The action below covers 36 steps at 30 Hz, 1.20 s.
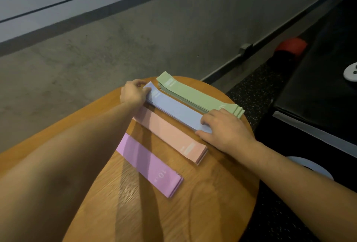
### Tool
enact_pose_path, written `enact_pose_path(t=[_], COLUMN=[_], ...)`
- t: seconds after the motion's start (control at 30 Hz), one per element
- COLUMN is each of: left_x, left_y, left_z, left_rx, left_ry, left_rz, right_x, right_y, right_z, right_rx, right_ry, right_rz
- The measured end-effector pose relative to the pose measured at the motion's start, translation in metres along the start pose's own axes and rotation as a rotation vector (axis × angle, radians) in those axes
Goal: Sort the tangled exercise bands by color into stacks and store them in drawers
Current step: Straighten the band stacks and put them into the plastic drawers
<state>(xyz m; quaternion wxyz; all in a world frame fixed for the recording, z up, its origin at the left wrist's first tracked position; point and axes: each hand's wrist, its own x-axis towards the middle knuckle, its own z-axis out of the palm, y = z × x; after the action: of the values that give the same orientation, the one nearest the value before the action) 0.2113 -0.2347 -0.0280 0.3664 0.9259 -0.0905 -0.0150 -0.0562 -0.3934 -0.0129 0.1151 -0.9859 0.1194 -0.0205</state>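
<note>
The left forearm is filling the lower left of the view and hiding part of the round wooden surface (212, 193) and the far end of the pink stack (170, 135). The near edge of the surface is cut off by the frame. To the right, dark gym equipment is lying in shadow and is hard to make out; a blurred red object (291, 45) is sitting beside it.

Four stacks of flat exercise bands are lying side by side on the surface, each slanting from upper left to lower right: green stack (193, 95) farthest, then blue stack (173, 110), then pink, then purple stack (148, 164) nearest.

The left hand (133, 93) is gripping the far end of the blue stack, fingers curled over its edge. The right hand (222, 127) is resting on the near end of the same stack, fingers bent loosely with the thumb lying along its side; whether it is pinching or only pressing cannot be told.

Pale print is showing on every top band. On the purple one, the letters "O" and "H" seem to be readable; the rest is too faint to read.
</note>
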Motion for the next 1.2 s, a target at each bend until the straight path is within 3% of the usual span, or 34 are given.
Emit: enact_pose_path(t=[0.3, 0.6, 0.8, 1.2], left_x=[-0.037, -0.185, -0.288, -0.445], left_y=[0.005, -0.008, -0.037, -0.129], left_z=[-0.056, -0.193, -0.294, -0.468], left_rx=[0.017, 0.344, 0.498, 0.534], left_ry=[0.030, -0.104, 0.005, 0.359], left_rz=[0.187, 0.316, 0.222, 0.005], right_x=[-0.009, -0.037, -0.074, -0.160], right_y=[-0.037, -0.145, -0.244, -0.427], right_z=[-0.029, -0.069, -0.097, -0.120], right_rx=[0.062, 0.140, 0.155, 0.221], right_ry=[0.015, 0.038, 0.023, -0.056], right_rz=[-0.093, -0.377, -0.632, -0.962])
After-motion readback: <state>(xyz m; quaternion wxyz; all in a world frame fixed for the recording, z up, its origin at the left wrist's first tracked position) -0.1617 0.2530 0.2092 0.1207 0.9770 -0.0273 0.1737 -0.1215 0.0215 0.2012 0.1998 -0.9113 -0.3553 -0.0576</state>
